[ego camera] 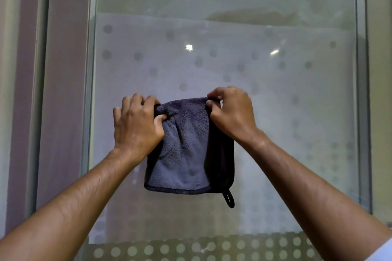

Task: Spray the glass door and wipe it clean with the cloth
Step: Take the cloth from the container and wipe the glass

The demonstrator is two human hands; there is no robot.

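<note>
The left forearm (70,201) is entering from the lower left corner, nearest the camera, and is rising toward the centre of the view. Behind it, at the far left, a pale vertical door frame (40,91) is running the full height of the view. The left hand (135,125) is sitting at the upper left corner of the cloth (186,154), with its fingers curled over the top edge and its thumb pressing into the fabric, so the hand is gripping that corner. The cloth, dark grey and fleecy, is hanging folded between the two hands, in front of the glass door (275,101) and over its frosted middle band; whether the cloth is touching the pane cannot be told. A small hanging loop (229,198) is dangling from the lower right corner of the cloth. The right hand (231,112) is pinching the upper right corner of the cloth between its thumb and curled fingers, level with the left hand. The right forearm (314,193) is descending toward the lower right corner. The glass door is showing grey dots across its frosted band, hazy streaks across its clear upper part, and two bright light reflections. A band of pale dots (212,249) is running along the bottom of the pane. At the far right, the metal edge strip (361,91) of the door is standing upright.
</note>
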